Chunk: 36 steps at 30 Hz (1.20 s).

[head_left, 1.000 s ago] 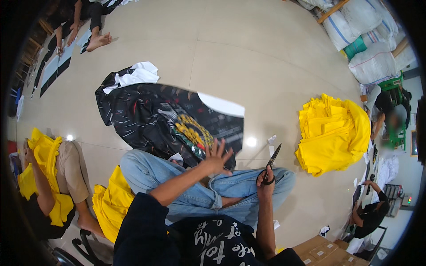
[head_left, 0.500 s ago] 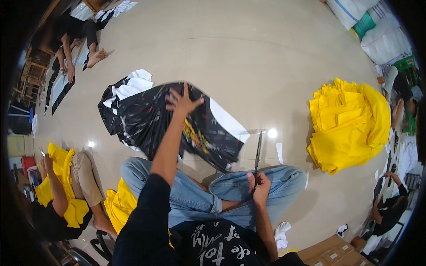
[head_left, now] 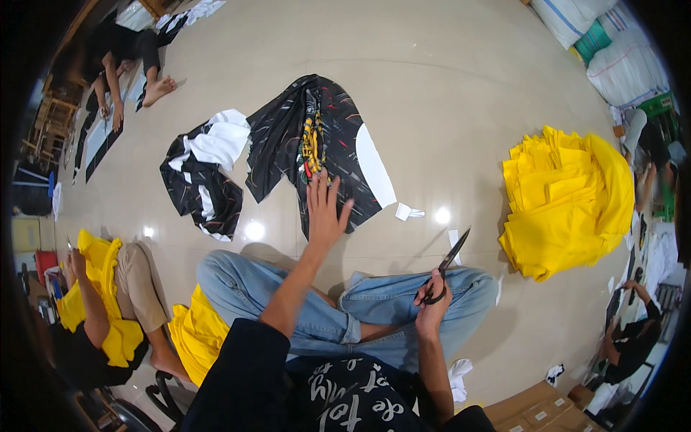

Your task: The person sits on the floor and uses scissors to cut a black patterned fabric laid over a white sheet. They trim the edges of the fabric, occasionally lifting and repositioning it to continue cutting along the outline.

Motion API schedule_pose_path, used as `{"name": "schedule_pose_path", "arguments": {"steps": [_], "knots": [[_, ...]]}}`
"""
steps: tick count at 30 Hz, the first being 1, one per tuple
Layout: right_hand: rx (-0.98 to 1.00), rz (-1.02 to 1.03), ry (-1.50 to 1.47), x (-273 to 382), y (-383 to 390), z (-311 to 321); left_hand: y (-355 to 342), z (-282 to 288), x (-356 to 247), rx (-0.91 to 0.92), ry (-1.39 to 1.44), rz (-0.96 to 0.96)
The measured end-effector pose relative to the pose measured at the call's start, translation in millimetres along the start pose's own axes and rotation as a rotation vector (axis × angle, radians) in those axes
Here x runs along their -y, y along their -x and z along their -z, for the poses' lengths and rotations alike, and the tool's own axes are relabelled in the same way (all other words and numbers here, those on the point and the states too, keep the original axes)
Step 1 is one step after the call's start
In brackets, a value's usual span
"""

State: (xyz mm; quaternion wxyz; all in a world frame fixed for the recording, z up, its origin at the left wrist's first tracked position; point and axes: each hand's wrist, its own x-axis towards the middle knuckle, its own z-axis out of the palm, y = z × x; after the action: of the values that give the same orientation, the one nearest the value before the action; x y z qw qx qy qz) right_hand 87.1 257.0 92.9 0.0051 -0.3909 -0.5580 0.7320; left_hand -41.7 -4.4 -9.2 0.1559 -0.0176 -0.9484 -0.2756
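Note:
A printed black fabric piece with a yellow-and-red motif and a white curved edge lies partly rumpled on the floor in front of me. My left hand rests at its near part, fingers spread, holding nothing. My right hand is closed round the handles of black scissors, above my right knee. Their blades point up and away to the right. Left of the printed piece is a crumpled bundle of black and white fabric. Small white offcuts lie near the piece's right corner.
A big stack of yellow fabric stands on the right. More yellow cloth lies by my left knee, next to a seated person. Other people work at far left and right. White sacks and cardboard boxes line the right side.
The printed fabric now lies farther away, turned and spread apart from the bundle. My left hand has come nearer to me. The scissors have swung right, and small white offcuts now show.

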Motion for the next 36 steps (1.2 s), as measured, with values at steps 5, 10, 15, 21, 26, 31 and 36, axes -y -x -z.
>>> {"name": "schedule_pose_path", "arguments": {"steps": [5,10,15,21,26,31,36], "knots": [[0.336,-0.269,0.138,5,-14,-10,49,3,-27,0.081,-0.02,0.102],[0.28,-0.396,-0.127,-9,-25,-21,54,-9,-24,0.179,-0.109,0.082],[0.123,-0.193,0.09,9,-11,-19,56,-10,-24,0.16,-0.06,0.142],[0.467,-0.192,0.929,43,-39,-36,56,-9,-21,0.132,-0.02,0.182],[0.618,-0.037,1.14,31,-85,-28,55,-12,-17,0.14,-0.002,0.184],[0.615,-0.06,1.033,16,-100,-31,53,-6,-20,0.114,0.008,0.184],[0.627,-0.04,1.009,1,-115,-24,54,-9,-18,0.119,0.004,0.181]]}}
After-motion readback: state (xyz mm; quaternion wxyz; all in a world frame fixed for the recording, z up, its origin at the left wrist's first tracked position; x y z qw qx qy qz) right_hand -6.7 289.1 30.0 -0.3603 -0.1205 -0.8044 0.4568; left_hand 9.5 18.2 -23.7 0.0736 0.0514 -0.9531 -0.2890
